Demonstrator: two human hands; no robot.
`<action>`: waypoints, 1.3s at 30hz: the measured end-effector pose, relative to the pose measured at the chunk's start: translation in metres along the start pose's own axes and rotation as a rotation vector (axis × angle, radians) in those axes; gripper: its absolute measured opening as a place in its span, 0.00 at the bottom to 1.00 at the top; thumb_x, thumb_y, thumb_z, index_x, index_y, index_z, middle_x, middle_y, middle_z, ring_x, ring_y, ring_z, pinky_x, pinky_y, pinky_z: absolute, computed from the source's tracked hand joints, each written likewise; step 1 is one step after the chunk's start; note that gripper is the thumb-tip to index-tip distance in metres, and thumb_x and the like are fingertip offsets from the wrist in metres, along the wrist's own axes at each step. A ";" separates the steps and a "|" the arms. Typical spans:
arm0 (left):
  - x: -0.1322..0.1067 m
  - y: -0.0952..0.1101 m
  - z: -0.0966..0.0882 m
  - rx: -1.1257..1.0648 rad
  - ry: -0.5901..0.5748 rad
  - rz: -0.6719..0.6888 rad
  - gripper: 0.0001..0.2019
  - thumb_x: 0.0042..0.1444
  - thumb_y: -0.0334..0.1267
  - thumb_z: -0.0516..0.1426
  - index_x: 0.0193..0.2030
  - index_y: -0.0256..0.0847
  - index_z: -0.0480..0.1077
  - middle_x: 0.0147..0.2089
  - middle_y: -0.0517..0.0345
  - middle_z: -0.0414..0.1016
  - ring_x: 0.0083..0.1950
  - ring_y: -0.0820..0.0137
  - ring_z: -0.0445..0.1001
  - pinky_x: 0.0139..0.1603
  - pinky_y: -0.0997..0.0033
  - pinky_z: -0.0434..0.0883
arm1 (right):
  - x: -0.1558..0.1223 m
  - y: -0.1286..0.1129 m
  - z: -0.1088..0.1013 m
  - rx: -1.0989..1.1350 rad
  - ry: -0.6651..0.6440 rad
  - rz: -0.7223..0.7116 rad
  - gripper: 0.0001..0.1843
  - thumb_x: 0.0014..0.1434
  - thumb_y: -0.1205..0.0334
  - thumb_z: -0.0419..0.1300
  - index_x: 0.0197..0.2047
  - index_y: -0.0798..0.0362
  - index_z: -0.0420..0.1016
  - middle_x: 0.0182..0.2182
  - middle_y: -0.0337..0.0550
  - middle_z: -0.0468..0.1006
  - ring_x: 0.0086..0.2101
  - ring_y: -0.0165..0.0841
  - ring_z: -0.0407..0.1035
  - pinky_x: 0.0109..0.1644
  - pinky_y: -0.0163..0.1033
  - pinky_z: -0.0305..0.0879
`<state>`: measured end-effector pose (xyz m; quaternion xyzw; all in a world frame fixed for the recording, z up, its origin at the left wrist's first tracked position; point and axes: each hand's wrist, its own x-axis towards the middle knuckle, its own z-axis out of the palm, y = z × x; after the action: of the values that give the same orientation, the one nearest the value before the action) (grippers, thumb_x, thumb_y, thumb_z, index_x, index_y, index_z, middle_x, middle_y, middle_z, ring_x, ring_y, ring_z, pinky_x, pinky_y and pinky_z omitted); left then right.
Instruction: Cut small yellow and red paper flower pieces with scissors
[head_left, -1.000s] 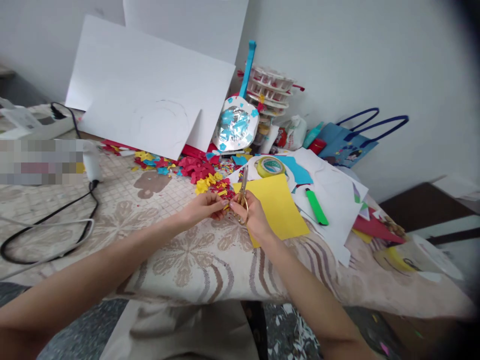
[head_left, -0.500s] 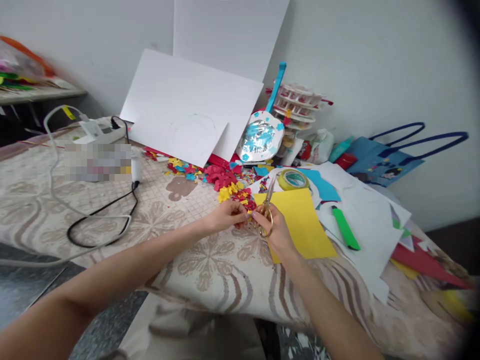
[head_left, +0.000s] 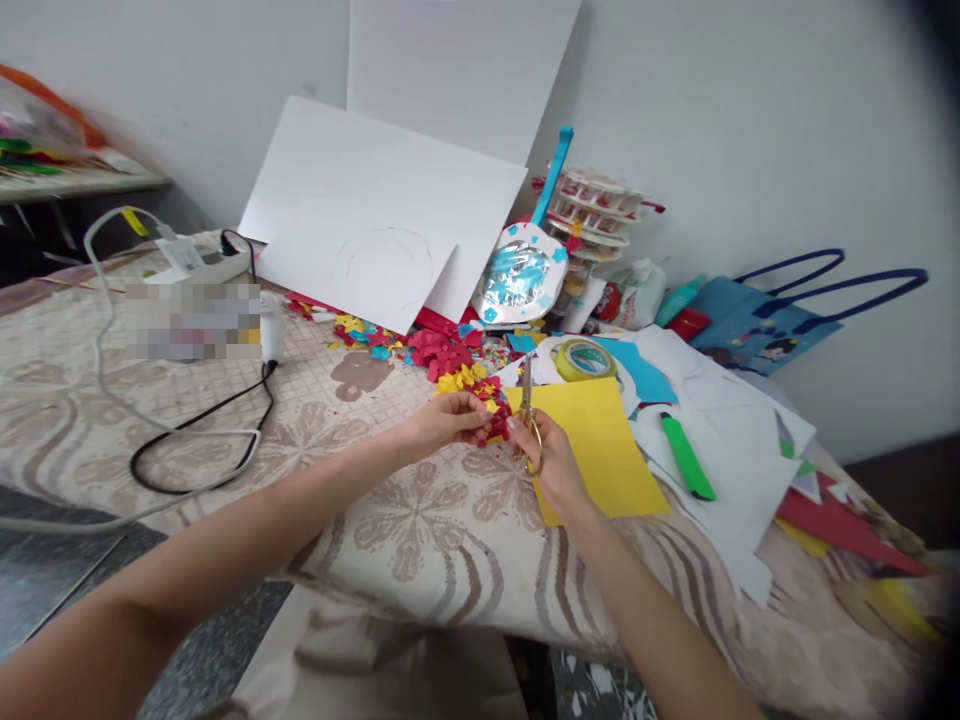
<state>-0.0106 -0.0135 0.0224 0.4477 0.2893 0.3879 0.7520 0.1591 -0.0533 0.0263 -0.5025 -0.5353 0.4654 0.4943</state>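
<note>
My right hand (head_left: 551,462) grips small gold-handled scissors (head_left: 527,412) with the blades pointing up and away, over the near corner of a yellow paper sheet (head_left: 600,445). My left hand (head_left: 448,420) is closed in a pinch on a small scrap of coloured paper (head_left: 491,408), right beside the scissors. Just beyond both hands lies a pile of red, yellow and blue paper scraps (head_left: 450,360) on the patterned tablecloth (head_left: 420,520).
White boards (head_left: 375,215) lean against the wall. A foil-covered plate (head_left: 519,280), a tape roll (head_left: 585,360), a green marker (head_left: 688,456), white and blue papers and a blue bag (head_left: 765,325) lie to the right. A power strip (head_left: 202,262) and black cable (head_left: 202,440) are on the left.
The view has swung left over the last second. My hands stay together at the scraps; the scissors have tilted more upright and my left hand has lifted slightly.
</note>
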 end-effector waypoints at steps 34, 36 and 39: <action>-0.001 0.009 -0.005 -0.110 0.059 0.031 0.05 0.49 0.32 0.63 0.31 0.35 0.71 0.28 0.59 0.73 0.27 0.77 0.71 0.32 0.78 0.70 | -0.016 -0.002 0.001 -0.311 -0.144 -0.090 0.19 0.57 0.46 0.53 0.26 0.52 0.60 0.20 0.34 0.60 0.22 0.27 0.54 0.26 0.34 0.51; -0.002 0.008 -0.003 -0.012 0.029 0.029 0.07 0.48 0.35 0.64 0.30 0.35 0.71 0.26 0.59 0.73 0.26 0.77 0.71 0.31 0.77 0.69 | -0.014 -0.001 0.004 -0.194 -0.081 -0.070 0.17 0.54 0.46 0.57 0.30 0.52 0.64 0.22 0.34 0.62 0.23 0.27 0.55 0.28 0.34 0.53; -0.004 0.004 0.001 0.171 -0.034 0.019 0.10 0.47 0.38 0.64 0.29 0.35 0.70 0.25 0.59 0.72 0.25 0.77 0.69 0.29 0.77 0.67 | -0.010 0.001 0.005 -0.083 -0.029 -0.047 0.15 0.52 0.48 0.60 0.35 0.52 0.67 0.23 0.34 0.63 0.23 0.27 0.56 0.27 0.33 0.54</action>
<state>-0.0128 -0.0163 0.0267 0.5197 0.3042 0.3611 0.7121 0.1543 -0.0635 0.0240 -0.5031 -0.5729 0.4381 0.4762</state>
